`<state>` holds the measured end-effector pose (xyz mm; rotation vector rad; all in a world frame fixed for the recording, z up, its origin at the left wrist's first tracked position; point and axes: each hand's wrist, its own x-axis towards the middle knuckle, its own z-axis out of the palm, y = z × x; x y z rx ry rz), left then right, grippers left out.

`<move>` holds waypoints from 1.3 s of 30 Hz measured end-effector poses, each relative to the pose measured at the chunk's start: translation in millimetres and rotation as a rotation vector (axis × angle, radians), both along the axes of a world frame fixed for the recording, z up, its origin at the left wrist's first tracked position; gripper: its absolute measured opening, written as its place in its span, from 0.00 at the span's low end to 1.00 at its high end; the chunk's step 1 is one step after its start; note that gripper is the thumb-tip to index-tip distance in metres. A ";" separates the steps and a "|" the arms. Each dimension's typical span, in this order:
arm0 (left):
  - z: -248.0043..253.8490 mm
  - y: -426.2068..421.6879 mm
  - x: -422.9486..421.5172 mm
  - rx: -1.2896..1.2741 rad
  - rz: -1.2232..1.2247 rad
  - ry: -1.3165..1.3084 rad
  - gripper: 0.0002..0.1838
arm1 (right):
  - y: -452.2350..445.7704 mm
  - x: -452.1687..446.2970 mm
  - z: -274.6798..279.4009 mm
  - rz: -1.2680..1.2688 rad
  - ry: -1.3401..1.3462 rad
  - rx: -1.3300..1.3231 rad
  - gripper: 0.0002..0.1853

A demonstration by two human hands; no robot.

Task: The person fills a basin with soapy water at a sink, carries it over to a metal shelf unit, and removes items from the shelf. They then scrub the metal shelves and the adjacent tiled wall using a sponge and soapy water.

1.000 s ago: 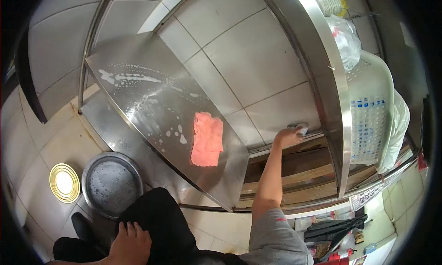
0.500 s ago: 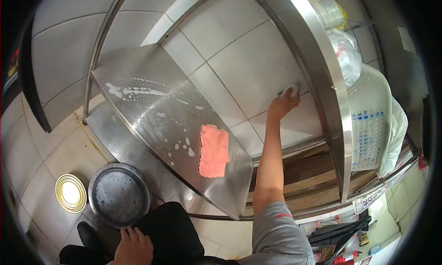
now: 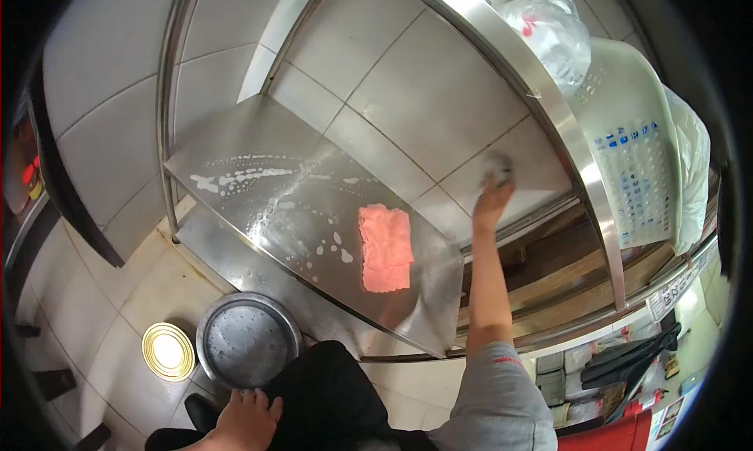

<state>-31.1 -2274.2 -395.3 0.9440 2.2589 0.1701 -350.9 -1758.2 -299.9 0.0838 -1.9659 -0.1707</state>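
Right hand: While the arm reaches up past the cloth, the right hand (image 3: pixel 492 200) is closed on a grey-white wad (image 3: pixel 498 167), beyond the cloth and to its right.
Wad: in front of the tile wall (image 3: pixel 423 98); both it and the fingertips are blurred, so I cannot tell whether it touches.
Left hand: palm down on the black-clad knee (image 3: pixel 337 388), nearer the wearer than the cloth and to its left, fingers slightly apart, with nothing seen in its grip.
Cloth: the pink cloth (image 3: pixel 386 249) lies flat on the steel shelf (image 3: pixel 259 133), with neither hand on it.
Foam: white foam (image 3: pixel 251 175) in streaks and spots, on the shelf to the left of the cloth.
Basin: a round grey basin (image 3: pixel 204 340) of bubbly liquid, below the cloth and to its left, close to the left fingertips.
Tin: a round gold-rimmed tin (image 3: pixel 169 351), farther left of the cloth, just beside the basin.
Boards: wooden boards (image 3: pixel 541 286), to the right of the cloth.
Basket: a white perforated basket (image 3: pixel 627 180), well right of the cloth, near a clear bag (image 3: pixel 549 39).
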 end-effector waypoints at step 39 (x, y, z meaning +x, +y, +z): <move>-65.8 206.4 -240.5 0.859 0.590 0.637 0.42 | -115.4 61.2 -116.8 0.404 -0.985 -0.662 0.21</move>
